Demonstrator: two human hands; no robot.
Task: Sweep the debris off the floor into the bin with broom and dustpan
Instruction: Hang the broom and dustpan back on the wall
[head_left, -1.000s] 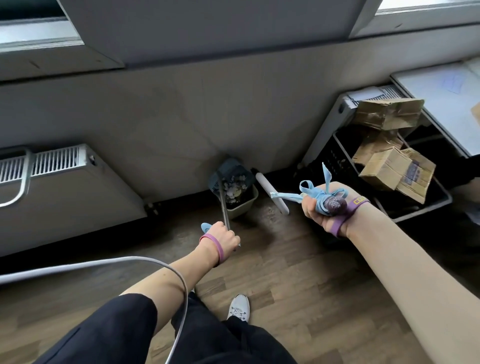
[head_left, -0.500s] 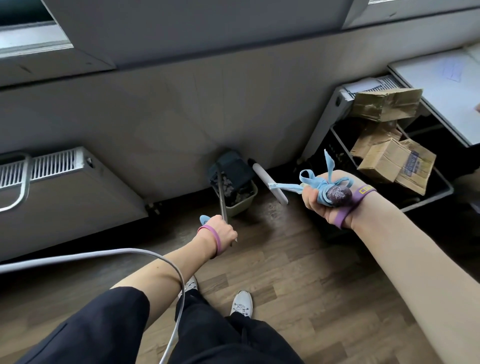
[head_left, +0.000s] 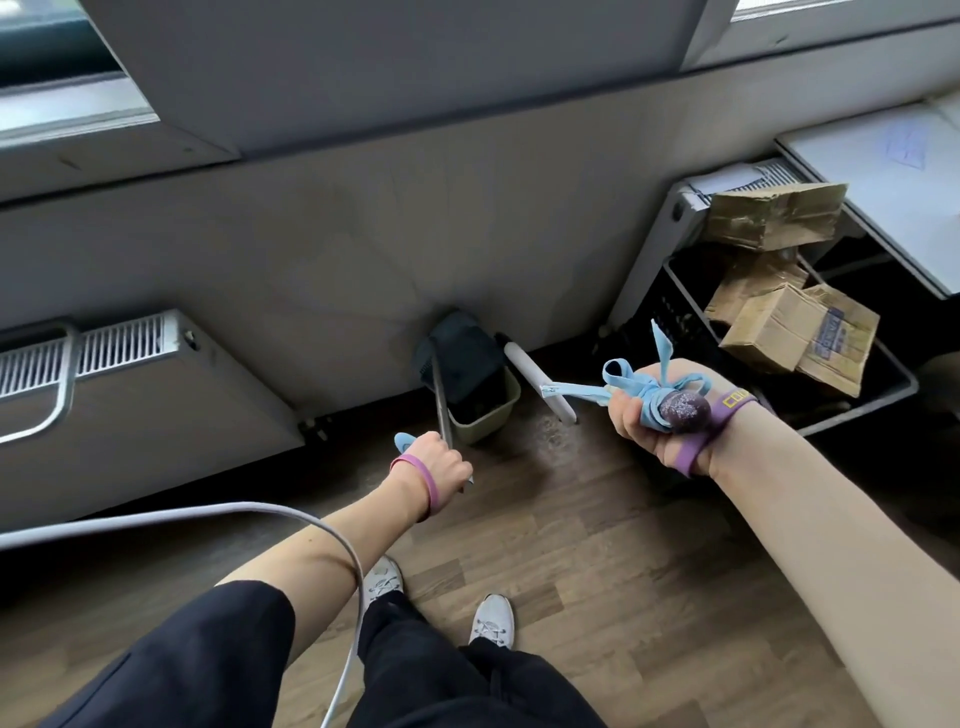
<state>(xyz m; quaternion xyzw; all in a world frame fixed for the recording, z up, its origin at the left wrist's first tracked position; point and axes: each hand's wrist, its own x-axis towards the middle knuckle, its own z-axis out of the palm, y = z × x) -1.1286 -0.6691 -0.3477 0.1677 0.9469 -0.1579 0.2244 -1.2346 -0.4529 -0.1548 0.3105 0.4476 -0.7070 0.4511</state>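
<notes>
A small pale-green bin (head_left: 488, 418) stands on the floor against the wall. A dark dustpan (head_left: 462, 353) is tipped steeply over the bin's mouth and hides what is inside. My left hand (head_left: 439, 462) grips the dustpan's long metal handle (head_left: 443, 400). My right hand (head_left: 660, 421) holds the top of the broom, a purple glittery knob tied with blue ribbon. The broom's white head (head_left: 540, 382) rests on the floor just right of the bin, close to the wall.
A white radiator (head_left: 130, 384) sits low on the left wall. A black crate (head_left: 883, 395) with cardboard boxes (head_left: 800, 332) stands at right under a white tabletop (head_left: 883, 171). A grey cable (head_left: 260, 512) loops over my left arm. My shoes (head_left: 491, 621) are on wood flooring.
The dustpan has tilted further up over the bin, so the debris seen earlier is now covered. Both hands stay closed on their handles and have barely shifted.
</notes>
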